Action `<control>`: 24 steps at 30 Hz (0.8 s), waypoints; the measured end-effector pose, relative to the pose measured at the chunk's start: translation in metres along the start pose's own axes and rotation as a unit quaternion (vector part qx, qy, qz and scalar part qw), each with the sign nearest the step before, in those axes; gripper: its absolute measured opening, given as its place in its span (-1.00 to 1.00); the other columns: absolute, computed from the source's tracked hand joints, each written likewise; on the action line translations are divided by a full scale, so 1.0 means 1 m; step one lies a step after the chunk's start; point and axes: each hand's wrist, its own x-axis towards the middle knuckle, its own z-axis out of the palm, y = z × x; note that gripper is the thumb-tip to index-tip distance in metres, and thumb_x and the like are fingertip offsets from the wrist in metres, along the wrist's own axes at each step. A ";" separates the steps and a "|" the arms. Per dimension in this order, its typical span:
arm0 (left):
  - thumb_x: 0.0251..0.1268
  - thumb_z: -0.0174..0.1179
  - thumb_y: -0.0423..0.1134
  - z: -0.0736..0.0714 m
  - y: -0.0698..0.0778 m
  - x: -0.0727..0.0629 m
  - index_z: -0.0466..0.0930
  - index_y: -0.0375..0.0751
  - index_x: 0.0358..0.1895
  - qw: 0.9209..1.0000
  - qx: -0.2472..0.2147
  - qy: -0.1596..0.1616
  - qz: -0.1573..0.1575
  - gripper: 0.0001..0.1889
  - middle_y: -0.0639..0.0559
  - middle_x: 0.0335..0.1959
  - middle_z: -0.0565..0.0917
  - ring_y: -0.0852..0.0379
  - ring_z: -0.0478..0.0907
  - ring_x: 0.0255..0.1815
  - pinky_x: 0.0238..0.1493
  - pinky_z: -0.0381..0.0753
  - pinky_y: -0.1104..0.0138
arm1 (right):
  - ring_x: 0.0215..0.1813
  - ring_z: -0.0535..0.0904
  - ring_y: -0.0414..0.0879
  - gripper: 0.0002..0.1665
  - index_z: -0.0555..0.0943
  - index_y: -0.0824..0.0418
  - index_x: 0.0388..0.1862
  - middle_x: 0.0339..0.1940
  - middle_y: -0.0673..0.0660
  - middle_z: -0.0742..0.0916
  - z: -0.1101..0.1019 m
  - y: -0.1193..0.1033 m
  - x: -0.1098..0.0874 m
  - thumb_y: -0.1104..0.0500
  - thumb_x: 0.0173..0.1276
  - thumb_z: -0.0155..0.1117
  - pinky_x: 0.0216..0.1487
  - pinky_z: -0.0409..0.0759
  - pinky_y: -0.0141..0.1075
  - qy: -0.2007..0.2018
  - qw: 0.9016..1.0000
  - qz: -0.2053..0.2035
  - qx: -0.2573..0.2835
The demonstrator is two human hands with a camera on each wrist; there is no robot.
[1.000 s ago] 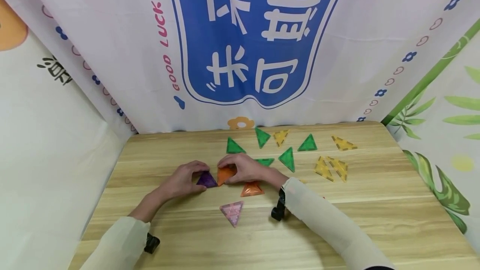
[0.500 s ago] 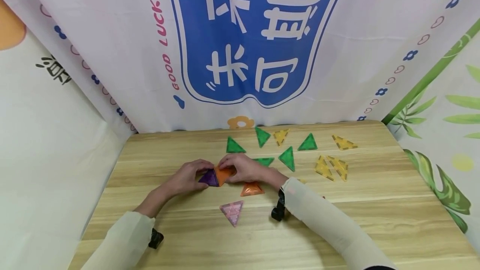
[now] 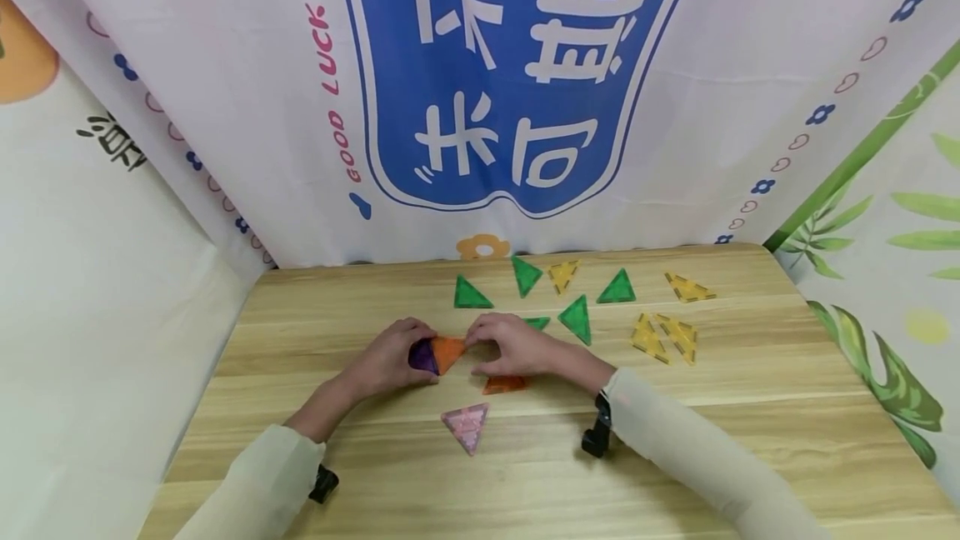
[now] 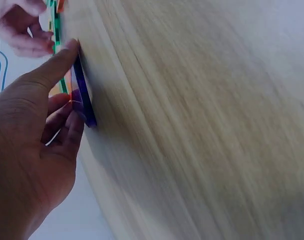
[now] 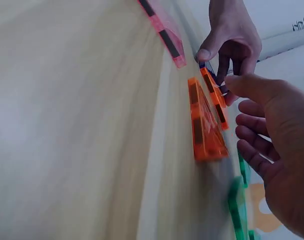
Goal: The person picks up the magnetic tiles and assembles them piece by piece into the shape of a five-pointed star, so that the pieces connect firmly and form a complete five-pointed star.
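My left hand [image 3: 388, 358] grips a purple triangular magnetic tile [image 3: 424, 356] between thumb and fingers; its edge shows dark in the left wrist view. Against the purple tile's right side lies an orange triangular magnetic tile [image 3: 447, 350]. My right hand [image 3: 519, 348] is just right of that orange tile, fingers loosely bent, and a fingertip is near its right corner; whether they touch I cannot tell. Below the right hand is a second orange tile [image 3: 506, 385], partly covered in the head view. The right wrist view shows this second orange tile [image 5: 197, 131] standing apart from the first.
A pink triangular tile [image 3: 468, 426] lies nearer the front of the wooden table [image 3: 450, 490]. Several green tiles [image 3: 576, 319] and several yellow tiles [image 3: 677, 337] are spread behind and to the right. A printed curtain [image 3: 300, 215] hangs behind the table.
My left hand has moved the purple tile rightward until it meets the orange one. My right hand has let go of the orange tile and drawn back to the right.
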 end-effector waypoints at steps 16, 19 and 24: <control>0.17 0.62 -0.13 0.001 0.002 -0.001 0.65 -0.35 0.29 1.000 0.020 -0.002 0.008 -0.35 -0.22 0.20 0.63 -0.14 0.60 0.20 0.24 0.66 -0.02 | 0.39 0.53 0.04 -0.43 0.71 0.24 0.24 0.31 0.13 0.65 -0.007 -0.006 -0.056 0.02 0.33 0.59 0.45 0.53 -0.08 -0.042 0.998 0.028 -0.032; 0.17 0.62 -0.11 0.002 0.004 -0.001 0.67 -0.35 0.27 1.000 0.030 0.004 0.008 -0.36 -0.21 0.17 0.63 -0.12 0.61 0.17 0.20 0.68 0.00 | 0.38 0.53 0.00 -0.46 0.72 0.23 0.22 0.29 0.11 0.66 -0.007 -0.004 -0.054 0.04 0.33 0.58 0.44 0.54 -0.10 -0.034 0.999 0.033 -0.026; 0.18 0.61 -0.08 0.002 0.009 -0.003 0.68 -0.35 0.24 0.999 0.043 0.014 0.000 -0.37 -0.21 0.15 0.64 -0.10 0.62 0.13 0.13 0.70 0.04 | 0.38 0.54 -0.02 -0.46 0.73 0.23 0.22 0.29 0.08 0.67 -0.006 -0.002 -0.044 0.07 0.31 0.57 0.44 0.54 -0.11 -0.008 0.999 0.044 -0.011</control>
